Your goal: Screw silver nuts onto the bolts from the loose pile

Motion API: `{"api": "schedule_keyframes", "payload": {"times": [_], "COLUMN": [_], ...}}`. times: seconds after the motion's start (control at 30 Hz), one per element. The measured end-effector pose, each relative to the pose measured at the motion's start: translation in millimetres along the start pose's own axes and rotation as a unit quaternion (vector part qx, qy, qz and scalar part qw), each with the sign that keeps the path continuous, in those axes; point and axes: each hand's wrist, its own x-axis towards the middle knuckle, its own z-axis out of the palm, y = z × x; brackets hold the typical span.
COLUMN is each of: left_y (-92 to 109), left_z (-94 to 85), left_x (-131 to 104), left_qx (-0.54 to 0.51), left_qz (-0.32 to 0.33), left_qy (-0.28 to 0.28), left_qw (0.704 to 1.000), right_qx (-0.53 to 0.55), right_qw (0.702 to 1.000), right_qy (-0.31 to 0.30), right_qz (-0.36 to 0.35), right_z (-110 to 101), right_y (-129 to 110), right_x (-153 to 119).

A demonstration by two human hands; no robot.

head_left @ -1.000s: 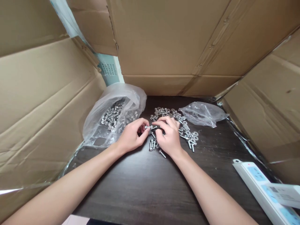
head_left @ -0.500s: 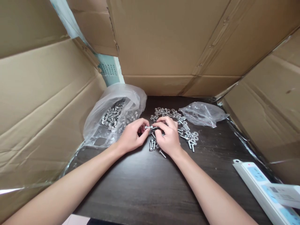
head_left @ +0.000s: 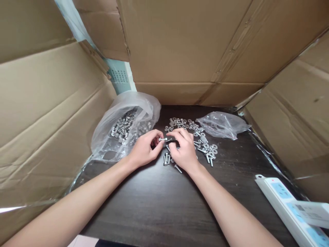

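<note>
My left hand (head_left: 144, 149) pinches the head end of a small silver bolt (head_left: 162, 139) held level above the dark table (head_left: 164, 206). My right hand (head_left: 183, 149) meets it from the right, fingertips closed on the bolt's shaft end; whatever small part they hold there is hidden. Below both hands lie several loose bolts (head_left: 168, 159). A scatter of washers and nuts (head_left: 203, 140) spreads behind and to the right of my right hand.
A clear plastic bag (head_left: 123, 127) holding many bolts lies at the left. A smaller crumpled clear bag (head_left: 222, 124) lies at the back right. Cardboard walls (head_left: 190, 51) enclose the table on three sides. A white power strip (head_left: 290, 206) sits at the front right edge.
My right hand's fingers have shifted slightly on the bolt's end. My left hand and the bolt have stayed in place.
</note>
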Motion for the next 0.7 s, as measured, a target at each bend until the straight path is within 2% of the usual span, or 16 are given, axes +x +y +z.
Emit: {"api": "schedule_keyframes", "payload": {"times": [0.2, 0.3, 0.43, 0.57, 0.7], "left_y": [-1, 0, 3, 9, 9], "left_z": [1.0, 0.8, -0.3, -0.3, 2.4], "left_x": [-1, -1, 0, 4, 11], "left_qx": [0.0, 0.018, 0.118, 0.229, 0.282], "left_qz": [-0.006, -0.018, -0.023, -0.029, -0.058], "left_qy": [0.006, 0.006, -0.016, -0.017, -0.037], "left_qw": [1.0, 1.0, 0.993, 0.973, 0.957], "right_qx": [-0.022, -0.029, -0.025, -0.015, -0.006], "right_qw": [0.999, 0.999, 1.0, 1.0, 1.0], "right_qy": [-0.033, -0.026, 0.001, 0.01, 0.015], "right_qz": [-0.003, 0.009, 0.013, 0.013, 0.021], "right_z": [1, 1, 1, -1, -1], "right_y": [1, 2, 0, -2, -1], "right_x": [-1, -1, 0, 2, 2]}}
